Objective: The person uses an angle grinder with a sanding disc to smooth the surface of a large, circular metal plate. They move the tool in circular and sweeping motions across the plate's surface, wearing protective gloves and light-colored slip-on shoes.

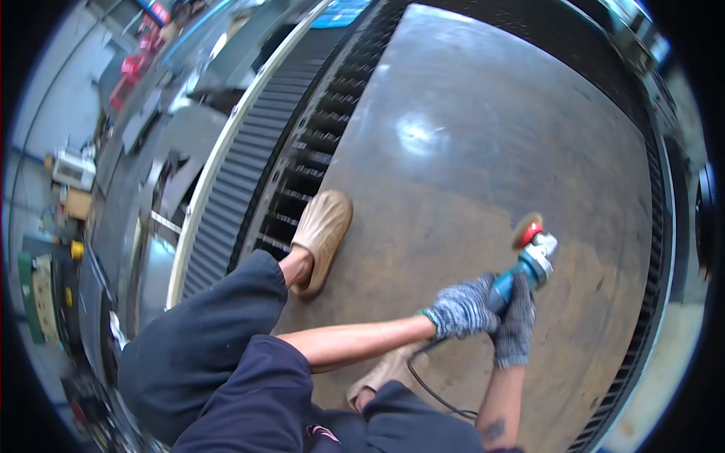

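Both my hands, in grey knitted gloves, are closed round a teal angle grinder at the right of the view. My left hand grips the rear of its body. Alongside, my right hand wraps the body nearer the silver head. A tan abrasive disc with a red centre faces up and left from that head. Whether the disc's edge touches the large steel sheet beneath cannot be told. The grinder's black cord runs down past my right forearm.
My feet, in tan clogs, are on the sheet. Dark slatted supports border it, with a ribbed grey cover and a pale rail further left. Metal offcuts lie beyond the rail.
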Motion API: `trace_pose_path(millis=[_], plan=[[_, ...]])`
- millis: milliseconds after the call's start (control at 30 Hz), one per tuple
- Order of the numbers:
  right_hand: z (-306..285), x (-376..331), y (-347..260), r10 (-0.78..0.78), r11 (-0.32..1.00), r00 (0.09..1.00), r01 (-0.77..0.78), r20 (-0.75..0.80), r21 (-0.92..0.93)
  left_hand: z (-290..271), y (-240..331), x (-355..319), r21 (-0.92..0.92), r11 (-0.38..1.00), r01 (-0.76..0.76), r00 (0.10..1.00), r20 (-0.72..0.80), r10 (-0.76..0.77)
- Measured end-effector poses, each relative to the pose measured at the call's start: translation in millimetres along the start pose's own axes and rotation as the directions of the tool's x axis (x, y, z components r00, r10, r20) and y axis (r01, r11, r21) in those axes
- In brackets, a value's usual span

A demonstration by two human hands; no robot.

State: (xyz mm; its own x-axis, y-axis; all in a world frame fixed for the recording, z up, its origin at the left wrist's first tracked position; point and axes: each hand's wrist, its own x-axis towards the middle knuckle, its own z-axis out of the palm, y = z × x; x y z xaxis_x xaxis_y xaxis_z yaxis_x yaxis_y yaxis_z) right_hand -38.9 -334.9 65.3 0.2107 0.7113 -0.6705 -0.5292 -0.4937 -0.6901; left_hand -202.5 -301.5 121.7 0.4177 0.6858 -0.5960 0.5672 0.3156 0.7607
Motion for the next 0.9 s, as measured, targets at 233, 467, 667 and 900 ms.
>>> trace_pose_path(millis=[233, 467, 667, 900], plan=[[191, 94, 7, 0.027, 0.92, 0.874, 0.167, 0.485, -0.353, -80, -102, -7, -0.502, 0.858, -0.111, 0.928, -0.361, -0.091], [355, 98, 48, -0.069, -0.174, 0.793, 0.588, 0.605, -0.79, -96, -165, 37, -0.9, 0.351, -0.257, 0.825, -0.394, -0.406], [363, 91, 78, -0.069, -0.449, 0.773, 0.541, 0.631, -0.712, -145, -177, 43, -0.859, 0.298, -0.417, 0.782, -0.506, -0.364], [346, 62, 95, -0.041, -0.534, 0.69, 0.596, 0.722, -0.6, -159, -184, 23, -0.855, 0.21, -0.475, 0.723, -0.515, -0.461]])
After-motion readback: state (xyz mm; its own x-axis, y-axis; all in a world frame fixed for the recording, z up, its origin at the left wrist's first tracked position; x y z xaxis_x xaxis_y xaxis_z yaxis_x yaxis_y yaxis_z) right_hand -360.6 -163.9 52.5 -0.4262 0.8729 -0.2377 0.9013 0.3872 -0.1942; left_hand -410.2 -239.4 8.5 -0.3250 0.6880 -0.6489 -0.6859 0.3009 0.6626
